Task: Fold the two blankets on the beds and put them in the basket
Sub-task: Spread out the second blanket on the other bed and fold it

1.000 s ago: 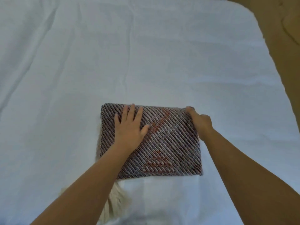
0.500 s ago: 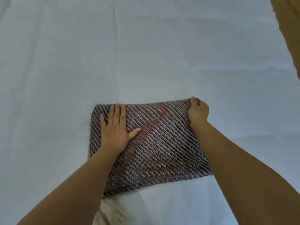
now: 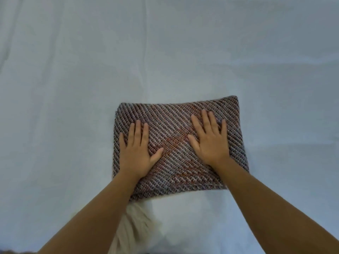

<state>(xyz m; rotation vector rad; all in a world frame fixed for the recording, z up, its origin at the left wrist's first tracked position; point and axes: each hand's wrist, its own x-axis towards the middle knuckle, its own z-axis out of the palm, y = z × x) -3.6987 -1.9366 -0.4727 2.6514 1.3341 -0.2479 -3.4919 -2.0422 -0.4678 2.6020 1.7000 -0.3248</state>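
The blanket (image 3: pixel 170 125) lies folded into a thick rectangle on the bed (image 3: pixel 73 79), a little toward the near side of the view and slightly right of the middle. It is a woven cloth with diagonal grey and brown stripes and a reddish patch in its centre.

Both hands lie flat on top of it, palms down. The left hand (image 3: pixel 136 154) rests on the left part, just inside the left edge, its fingers (image 3: pixel 137 131) straight and close together with the thumb out to the side. The right hand (image 3: pixel 209 142) rests on the right part, its fingers (image 3: pixel 205 121) straight and slightly apart, short of the right edge. Neither hand curls round the cloth.

The far edge is a rounded fold that sits a little farther away at its right corner, so the rectangle is slightly turned. The near edge shows stacked layers. A pale fringe (image 3: pixel 135 222) sticks out from under the near left corner, beneath the left forearm.

White sheet surrounds the blanket on every side, widest on the far side and to the left. A crease (image 3: pixel 147 52) runs from the far side toward the blanket.
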